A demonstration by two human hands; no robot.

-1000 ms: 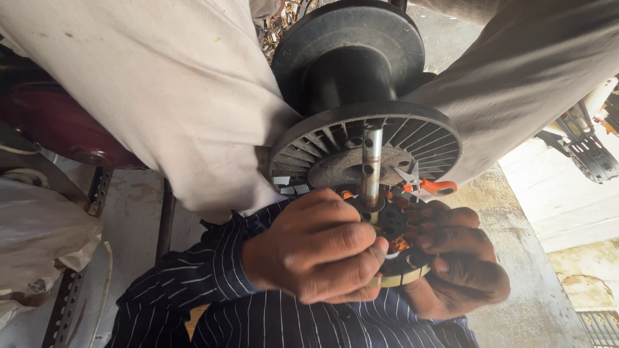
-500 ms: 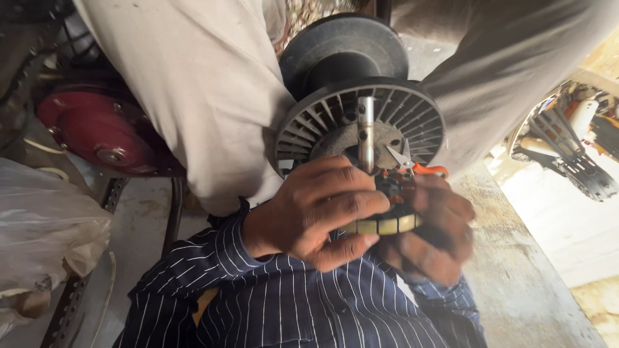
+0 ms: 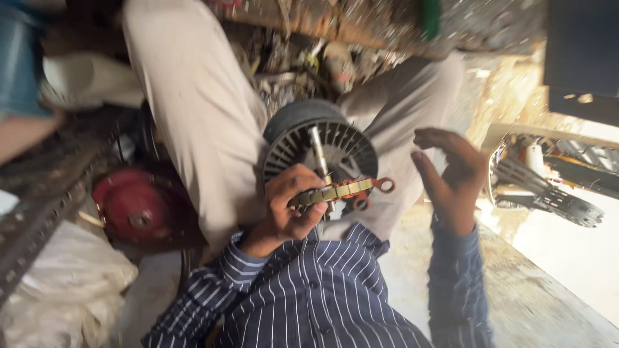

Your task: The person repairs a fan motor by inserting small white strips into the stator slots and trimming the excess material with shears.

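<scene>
Grey finned metal, a round motor housing (image 3: 320, 145) with radial ribs and a steel shaft (image 3: 318, 151) rising from its centre, sits between the seated person's pale-trousered legs (image 3: 193, 122). Left hand (image 3: 288, 207) pinches a yellowish laminated stator ring (image 3: 332, 192) edge-on, thumb and fingers pressed against its rim, with orange terminal lugs (image 3: 385, 185) projecting from its far side. Half a second ago both hands were wrapped around this ring and held it low on the shaft; now the right hand (image 3: 451, 177) has come away and hangs open, fingers spread and empty, just right of the housing and apart from it. The ring therefore rests in one hand alone, tilted, near the base of the shaft and in front of the ribbed face; whether it still encircles the shaft cannot be told through the motion blur. With one hand released, the part appears freer than before, which suggests it has loosened from its seat. A red domed cover (image 3: 138, 209) lies to the left beside the trouser leg, and striped navy sleeves (image 3: 309, 303) fill the lower foreground.
</scene>
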